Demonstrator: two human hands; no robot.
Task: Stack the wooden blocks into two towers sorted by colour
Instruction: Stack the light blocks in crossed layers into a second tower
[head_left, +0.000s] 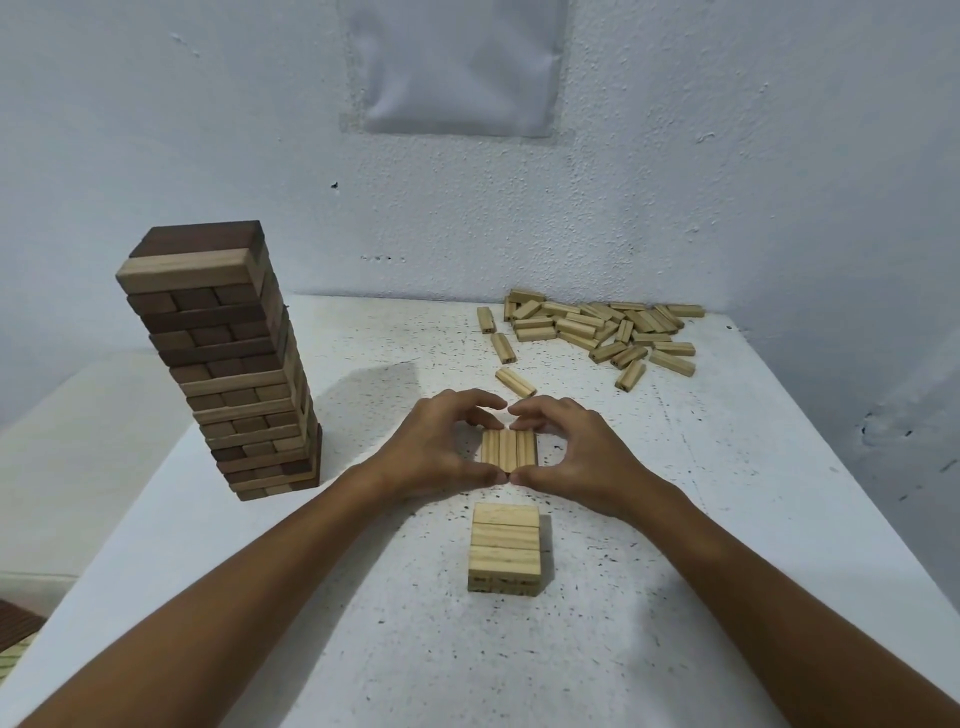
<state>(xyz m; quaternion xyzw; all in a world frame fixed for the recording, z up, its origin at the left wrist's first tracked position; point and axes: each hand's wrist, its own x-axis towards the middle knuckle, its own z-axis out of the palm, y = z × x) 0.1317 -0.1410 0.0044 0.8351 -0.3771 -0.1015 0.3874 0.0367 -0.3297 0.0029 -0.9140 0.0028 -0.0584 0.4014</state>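
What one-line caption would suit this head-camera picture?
Both hands, left hand and right hand, square up a row of light blocks between a short light stack and a loose pile.

White speckled bench (675, 519) against a rough pale wall (727, 156); white sheet (457, 67) stuck on that wall, far centre; lower pale surface (78, 441) at left.

Matt, grainy pale wooden blocks (509, 448); the tower (223, 364) mixes dark and pale wood; the table (675, 519) is white, rough, black-speckled.
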